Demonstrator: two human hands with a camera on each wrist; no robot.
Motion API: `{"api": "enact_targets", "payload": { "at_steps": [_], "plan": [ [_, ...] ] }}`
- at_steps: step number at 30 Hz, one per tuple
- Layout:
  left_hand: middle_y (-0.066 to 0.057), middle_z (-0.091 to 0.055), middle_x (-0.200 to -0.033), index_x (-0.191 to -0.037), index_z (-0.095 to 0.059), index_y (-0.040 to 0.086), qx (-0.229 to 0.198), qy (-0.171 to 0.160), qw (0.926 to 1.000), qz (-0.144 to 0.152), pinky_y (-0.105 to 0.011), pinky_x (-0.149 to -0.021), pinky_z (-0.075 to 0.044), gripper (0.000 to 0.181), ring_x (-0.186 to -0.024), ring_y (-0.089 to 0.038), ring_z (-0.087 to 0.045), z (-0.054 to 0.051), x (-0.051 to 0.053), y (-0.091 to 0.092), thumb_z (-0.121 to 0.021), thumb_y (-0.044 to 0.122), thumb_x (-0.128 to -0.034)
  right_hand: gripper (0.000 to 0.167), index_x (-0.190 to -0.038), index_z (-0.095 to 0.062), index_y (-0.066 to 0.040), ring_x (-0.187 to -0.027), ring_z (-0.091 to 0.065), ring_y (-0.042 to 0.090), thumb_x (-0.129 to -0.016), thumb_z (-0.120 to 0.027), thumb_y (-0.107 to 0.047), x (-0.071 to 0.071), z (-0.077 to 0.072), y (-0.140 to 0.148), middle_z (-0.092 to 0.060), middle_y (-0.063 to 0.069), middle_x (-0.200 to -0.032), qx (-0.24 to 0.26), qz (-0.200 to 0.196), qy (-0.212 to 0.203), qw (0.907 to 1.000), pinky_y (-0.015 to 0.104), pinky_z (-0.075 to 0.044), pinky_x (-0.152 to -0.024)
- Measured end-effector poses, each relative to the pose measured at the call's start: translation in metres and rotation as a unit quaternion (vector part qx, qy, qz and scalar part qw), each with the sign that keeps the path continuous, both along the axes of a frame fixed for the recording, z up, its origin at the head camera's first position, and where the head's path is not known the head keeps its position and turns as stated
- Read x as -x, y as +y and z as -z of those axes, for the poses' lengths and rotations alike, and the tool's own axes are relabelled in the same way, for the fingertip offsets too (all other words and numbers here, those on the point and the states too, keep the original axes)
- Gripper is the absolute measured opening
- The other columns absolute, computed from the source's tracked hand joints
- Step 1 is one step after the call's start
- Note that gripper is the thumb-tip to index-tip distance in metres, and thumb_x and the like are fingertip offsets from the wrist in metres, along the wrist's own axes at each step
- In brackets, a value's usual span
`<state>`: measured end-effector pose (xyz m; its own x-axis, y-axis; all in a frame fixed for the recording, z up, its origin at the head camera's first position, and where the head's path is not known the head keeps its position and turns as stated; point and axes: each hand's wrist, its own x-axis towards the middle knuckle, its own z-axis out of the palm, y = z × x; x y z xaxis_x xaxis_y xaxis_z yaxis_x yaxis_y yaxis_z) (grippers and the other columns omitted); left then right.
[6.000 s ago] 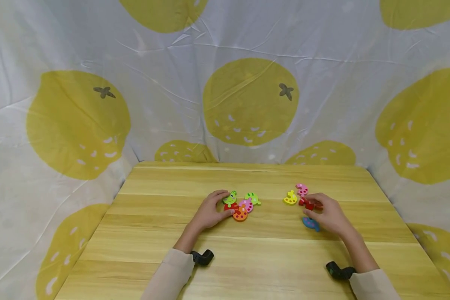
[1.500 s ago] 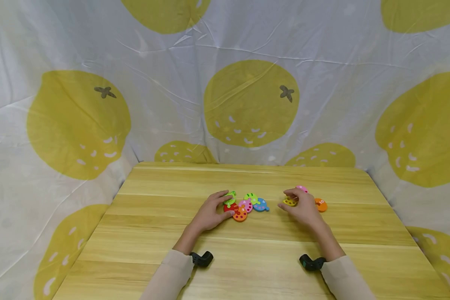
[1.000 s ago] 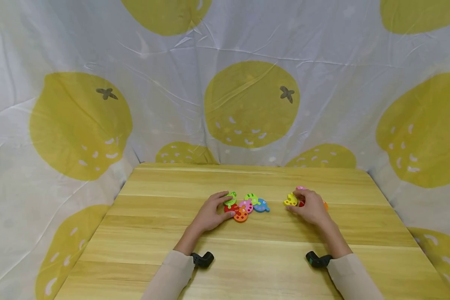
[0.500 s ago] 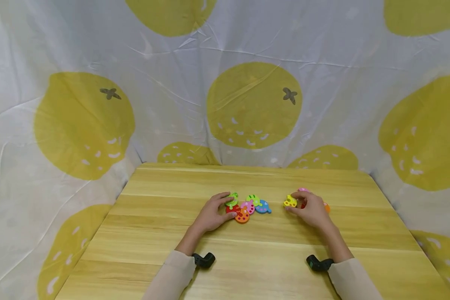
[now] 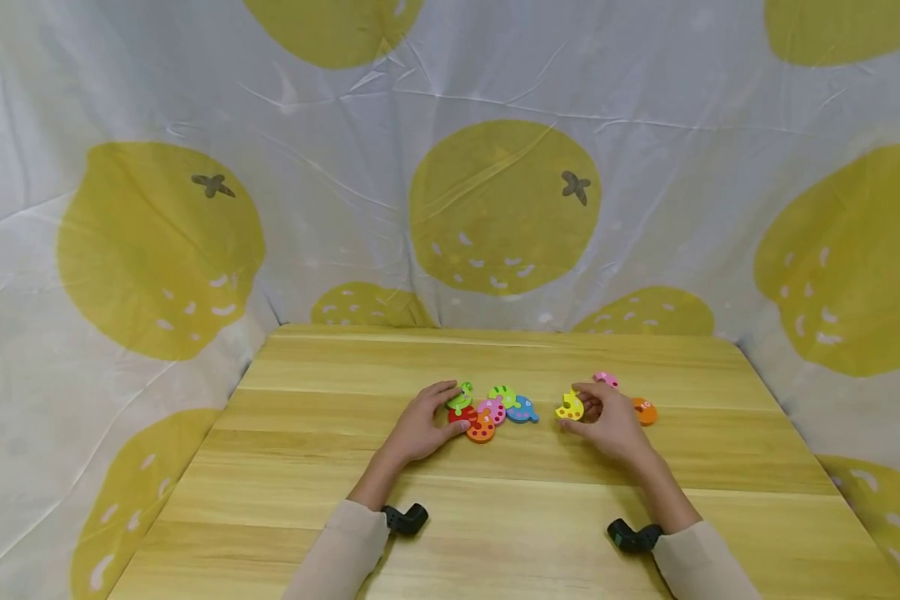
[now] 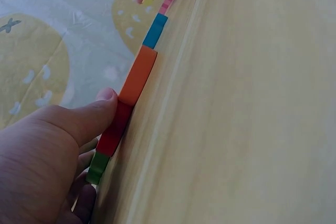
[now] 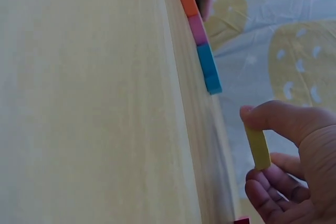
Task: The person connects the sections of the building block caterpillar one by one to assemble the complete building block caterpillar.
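Observation:
My right hand (image 5: pixel 611 423) pinches a yellow piece (image 5: pixel 569 407) between thumb and fingers; the right wrist view shows that yellow piece (image 7: pixel 257 148) edge-on, raised off the table. A row of joined pieces lies on the table: a green head piece (image 5: pixel 461 397), a red one, an orange one (image 5: pixel 481 428), a pink one (image 5: pixel 492 411), a light green one (image 5: pixel 502 395) and a blue one (image 5: pixel 522 410) at its right end. My left hand (image 5: pixel 418 427) holds the row's left end, its thumb against the edge of the red piece (image 6: pixel 114 129), fingers by the green head.
A pink piece (image 5: pixel 606 379) lies behind my right hand and an orange piece (image 5: pixel 645 411) to its right. A red piece (image 7: pixel 242 221) shows at the bottom of the right wrist view. The wooden table (image 5: pixel 495 533) meets a lemon-print cloth (image 5: pixel 330 208) behind.
Since the oldest frame the blue piece has gone from the right side to the row's right end. The yellow piece, now pinched in my right hand, has lately moved a little left.

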<state>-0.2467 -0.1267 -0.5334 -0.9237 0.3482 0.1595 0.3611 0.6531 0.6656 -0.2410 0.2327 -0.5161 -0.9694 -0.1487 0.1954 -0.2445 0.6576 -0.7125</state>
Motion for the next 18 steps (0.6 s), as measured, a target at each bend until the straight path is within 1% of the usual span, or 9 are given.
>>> {"api": "enact_targets", "payload": {
  "at_steps": [9, 15, 18],
  "plan": [
    [-0.007, -0.045, -0.161, -0.150, -0.055, 0.012, 0.006, -0.001, 1.0000, -0.007, -0.055, -0.124, -0.031, 0.066, -0.153, -0.033, -0.035, 0.000, -0.001, 0.000, -0.075, 0.041, -0.0938, 0.068, -0.130, -0.067, -0.001, -0.084, -0.062, 0.016, -0.073, -0.095, -0.025, -0.006, 0.002, -0.011, -0.071, 0.007, -0.102, 0.014, -0.007, -0.013, 0.9998, 0.022, -0.055, -0.074],
    [-0.007, -0.045, -0.161, -0.150, -0.055, 0.011, 0.009, 0.001, 0.9999, -0.006, -0.055, -0.124, -0.031, 0.067, -0.153, -0.032, -0.036, 0.001, 0.000, 0.000, -0.075, 0.041, -0.0937, 0.057, -0.121, -0.072, -0.005, -0.083, -0.063, 0.015, -0.074, -0.095, -0.027, -0.006, 0.004, -0.026, -0.072, 0.006, -0.100, 0.034, -0.015, -0.012, 0.9992, 0.022, -0.056, -0.074],
    [-0.007, -0.045, -0.161, -0.150, -0.055, 0.010, 0.008, 0.002, 1.0000, -0.004, -0.055, -0.124, -0.031, 0.067, -0.153, -0.033, -0.036, 0.001, 0.000, 0.001, -0.075, 0.041, -0.0938, 0.054, -0.118, -0.073, -0.006, -0.083, -0.063, 0.015, -0.074, -0.095, -0.029, -0.005, 0.005, -0.031, -0.072, 0.005, -0.099, 0.034, -0.014, -0.011, 0.9992, 0.023, -0.055, -0.073]
  ]
}}
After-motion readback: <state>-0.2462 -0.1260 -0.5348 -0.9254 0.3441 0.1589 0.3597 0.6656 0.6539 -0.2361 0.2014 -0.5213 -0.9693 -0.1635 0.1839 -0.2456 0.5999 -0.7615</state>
